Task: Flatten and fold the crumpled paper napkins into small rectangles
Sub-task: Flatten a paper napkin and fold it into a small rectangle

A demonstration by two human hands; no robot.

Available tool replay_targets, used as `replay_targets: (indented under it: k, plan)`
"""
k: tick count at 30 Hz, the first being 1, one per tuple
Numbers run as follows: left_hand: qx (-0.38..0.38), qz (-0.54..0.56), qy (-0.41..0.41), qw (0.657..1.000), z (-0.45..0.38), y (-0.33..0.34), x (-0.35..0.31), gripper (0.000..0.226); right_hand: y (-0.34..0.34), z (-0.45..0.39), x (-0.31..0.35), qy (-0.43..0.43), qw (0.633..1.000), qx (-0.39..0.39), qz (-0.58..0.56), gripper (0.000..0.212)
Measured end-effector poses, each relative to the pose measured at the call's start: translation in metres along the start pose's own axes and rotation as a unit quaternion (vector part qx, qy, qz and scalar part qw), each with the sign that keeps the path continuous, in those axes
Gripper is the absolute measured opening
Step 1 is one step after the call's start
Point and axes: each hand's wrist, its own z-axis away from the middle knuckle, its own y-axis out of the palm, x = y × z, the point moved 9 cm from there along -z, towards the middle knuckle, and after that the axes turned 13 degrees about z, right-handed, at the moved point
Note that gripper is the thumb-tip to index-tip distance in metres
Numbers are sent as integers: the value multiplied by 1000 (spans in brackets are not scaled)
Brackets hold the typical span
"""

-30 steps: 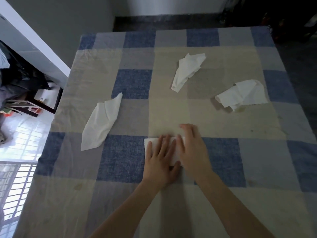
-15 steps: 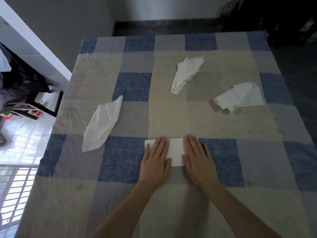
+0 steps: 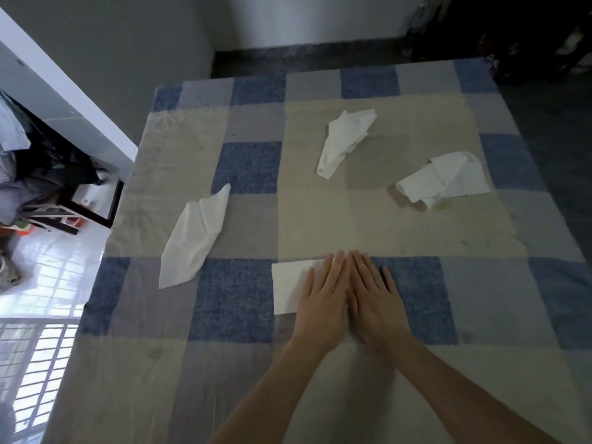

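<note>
A folded white napkin (image 3: 288,286) lies flat as a small rectangle on the checked tablecloth (image 3: 243,296) near me. My left hand (image 3: 323,299) and my right hand (image 3: 373,299) lie side by side, fingers straight, palms pressing down on its right part, which they hide. Three crumpled white napkins lie farther off: one at the left (image 3: 195,235), one at the far middle (image 3: 344,139), and one at the right (image 3: 445,179).
The table's left edge drops to a white tiled floor (image 3: 48,270) with a dark chair frame (image 3: 93,213) and clutter. A grey wall (image 3: 128,59) and dark floor lie beyond the far edge. Dark objects stand at the far right (image 3: 528,33).
My hands were apart on the napkin half a second ago; they have slid together and now touch along the index fingers. The napkin's left part has become uncovered.
</note>
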Motion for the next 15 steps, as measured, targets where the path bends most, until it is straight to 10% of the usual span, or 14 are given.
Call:
replay_targets:
  k: [15]
  plan:
    - [39, -6, -70, 997, 21, 4, 49, 70, -30, -28, -13, 9, 999, 47, -8, 58]
